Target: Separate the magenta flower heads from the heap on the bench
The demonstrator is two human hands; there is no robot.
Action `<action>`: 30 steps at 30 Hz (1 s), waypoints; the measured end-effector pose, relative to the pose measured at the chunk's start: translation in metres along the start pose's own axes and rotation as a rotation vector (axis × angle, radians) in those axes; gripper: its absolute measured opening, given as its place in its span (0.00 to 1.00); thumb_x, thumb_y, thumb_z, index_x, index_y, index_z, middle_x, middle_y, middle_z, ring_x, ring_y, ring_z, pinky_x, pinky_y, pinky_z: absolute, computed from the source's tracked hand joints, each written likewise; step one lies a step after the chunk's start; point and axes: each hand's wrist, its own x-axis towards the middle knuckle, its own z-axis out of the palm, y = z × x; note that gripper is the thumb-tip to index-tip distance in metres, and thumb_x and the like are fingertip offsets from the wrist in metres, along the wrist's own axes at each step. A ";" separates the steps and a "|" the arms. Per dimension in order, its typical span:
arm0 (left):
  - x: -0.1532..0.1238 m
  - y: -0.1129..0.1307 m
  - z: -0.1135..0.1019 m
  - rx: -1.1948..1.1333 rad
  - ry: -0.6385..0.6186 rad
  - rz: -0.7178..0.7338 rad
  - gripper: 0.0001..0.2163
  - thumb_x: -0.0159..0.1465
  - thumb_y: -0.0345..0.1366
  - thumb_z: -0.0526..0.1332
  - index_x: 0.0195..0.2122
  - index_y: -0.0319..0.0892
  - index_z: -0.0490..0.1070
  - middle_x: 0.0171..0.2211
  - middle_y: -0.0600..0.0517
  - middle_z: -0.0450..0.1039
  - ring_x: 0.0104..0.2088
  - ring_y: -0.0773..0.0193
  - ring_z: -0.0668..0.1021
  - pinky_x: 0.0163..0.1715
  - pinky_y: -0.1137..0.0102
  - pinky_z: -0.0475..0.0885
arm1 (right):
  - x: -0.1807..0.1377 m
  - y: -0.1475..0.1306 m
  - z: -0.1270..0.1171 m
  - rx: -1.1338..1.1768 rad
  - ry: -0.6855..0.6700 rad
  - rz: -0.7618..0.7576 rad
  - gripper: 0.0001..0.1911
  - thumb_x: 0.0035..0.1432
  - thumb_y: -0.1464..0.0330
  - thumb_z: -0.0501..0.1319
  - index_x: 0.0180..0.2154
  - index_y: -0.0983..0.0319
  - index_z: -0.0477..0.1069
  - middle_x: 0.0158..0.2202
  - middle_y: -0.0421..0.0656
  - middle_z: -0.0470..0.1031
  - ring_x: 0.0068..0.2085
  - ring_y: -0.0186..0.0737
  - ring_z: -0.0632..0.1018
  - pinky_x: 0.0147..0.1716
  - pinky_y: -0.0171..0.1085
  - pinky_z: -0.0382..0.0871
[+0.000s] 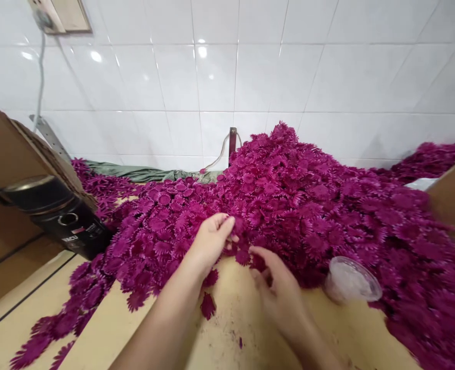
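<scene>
My left hand (214,241) is closed in a pinch, thumb against forefinger, on a magenta artificial flower piece (239,224) with a fringed edge. Another magenta flower piece (243,256) hangs or lies just below, between my two hands. Close by on the right, my right hand (277,282) has its fingers curved, with a gap between thumb and forefinger. Magenta shows in that gap; whether it is touched is unclear. Both hands are at the front edge of a large heap of flower pieces (281,190). Single pieces (207,306) lie beside my left wrist.
A clear round tub (352,280) with whitish contents stands right of my right hand. At left are a black flask (65,216) and a cardboard box (15,149); another carton (454,200) stands at right. White tiled wall (215,77) rises behind the pale yellow tabletop (235,308).
</scene>
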 end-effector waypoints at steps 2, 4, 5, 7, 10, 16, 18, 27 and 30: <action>-0.011 -0.007 0.006 0.066 -0.112 -0.026 0.10 0.48 0.40 0.62 0.20 0.39 0.64 0.15 0.59 0.62 0.16 0.75 0.63 0.18 0.78 0.59 | 0.016 0.006 -0.013 -0.091 0.028 0.084 0.20 0.53 0.68 0.52 0.49 0.57 0.63 0.51 0.49 0.64 0.37 0.40 0.74 0.39 0.43 0.69; -0.017 -0.018 0.011 0.106 -0.120 -0.015 0.11 0.48 0.40 0.62 0.18 0.39 0.63 0.15 0.60 0.59 0.17 0.75 0.60 0.18 0.78 0.56 | 0.025 0.007 -0.021 -0.117 0.036 0.150 0.22 0.53 0.64 0.52 0.51 0.58 0.62 0.56 0.51 0.57 0.31 0.37 0.74 0.37 0.43 0.69; -0.018 -0.024 0.012 0.118 -0.106 -0.006 0.12 0.48 0.41 0.62 0.17 0.39 0.62 0.15 0.60 0.58 0.17 0.75 0.59 0.18 0.78 0.56 | 0.027 0.006 -0.022 -0.095 0.030 0.169 0.22 0.53 0.62 0.52 0.50 0.59 0.63 0.55 0.51 0.58 0.29 0.35 0.74 0.36 0.42 0.70; -0.016 -0.035 0.013 0.120 -0.080 0.004 0.14 0.48 0.44 0.61 0.17 0.40 0.61 0.15 0.60 0.57 0.18 0.74 0.59 0.18 0.77 0.56 | 0.029 0.005 -0.018 0.012 -0.006 0.194 0.20 0.53 0.61 0.53 0.46 0.62 0.65 0.48 0.51 0.67 0.29 0.35 0.74 0.34 0.40 0.70; -0.012 -0.047 0.012 0.099 -0.081 -0.038 0.17 0.49 0.48 0.59 0.16 0.40 0.59 0.15 0.59 0.57 0.18 0.73 0.59 0.20 0.76 0.56 | 0.033 0.007 -0.006 0.229 -0.135 0.229 0.13 0.52 0.62 0.55 0.37 0.64 0.66 0.33 0.45 0.72 0.31 0.36 0.73 0.31 0.36 0.68; -0.014 -0.053 0.007 0.134 -0.149 -0.067 0.19 0.53 0.52 0.54 0.19 0.40 0.61 0.16 0.58 0.58 0.19 0.71 0.62 0.22 0.74 0.60 | 0.040 0.013 0.005 0.374 -0.209 0.218 0.05 0.50 0.67 0.55 0.26 0.62 0.63 0.21 0.35 0.64 0.22 0.30 0.66 0.23 0.30 0.61; -0.017 -0.051 0.007 0.198 -0.175 -0.003 0.15 0.53 0.48 0.56 0.21 0.40 0.64 0.18 0.57 0.62 0.23 0.68 0.67 0.27 0.73 0.64 | 0.041 0.012 0.005 0.273 -0.114 0.231 0.06 0.51 0.67 0.53 0.24 0.61 0.62 0.19 0.35 0.62 0.21 0.30 0.64 0.22 0.30 0.59; -0.031 -0.039 0.007 0.235 -0.022 0.176 0.08 0.57 0.37 0.53 0.33 0.40 0.68 0.30 0.52 0.71 0.34 0.64 0.71 0.39 0.69 0.65 | 0.068 -0.004 0.012 0.079 0.166 0.169 0.06 0.51 0.70 0.51 0.23 0.60 0.58 0.19 0.35 0.60 0.22 0.31 0.63 0.24 0.32 0.57; -0.026 -0.036 0.000 0.226 0.051 0.157 0.08 0.55 0.38 0.56 0.23 0.41 0.64 0.22 0.57 0.64 0.26 0.68 0.68 0.29 0.74 0.65 | 0.070 -0.008 0.011 0.290 -0.015 0.198 0.09 0.52 0.64 0.50 0.23 0.60 0.57 0.18 0.34 0.57 0.20 0.30 0.61 0.21 0.31 0.56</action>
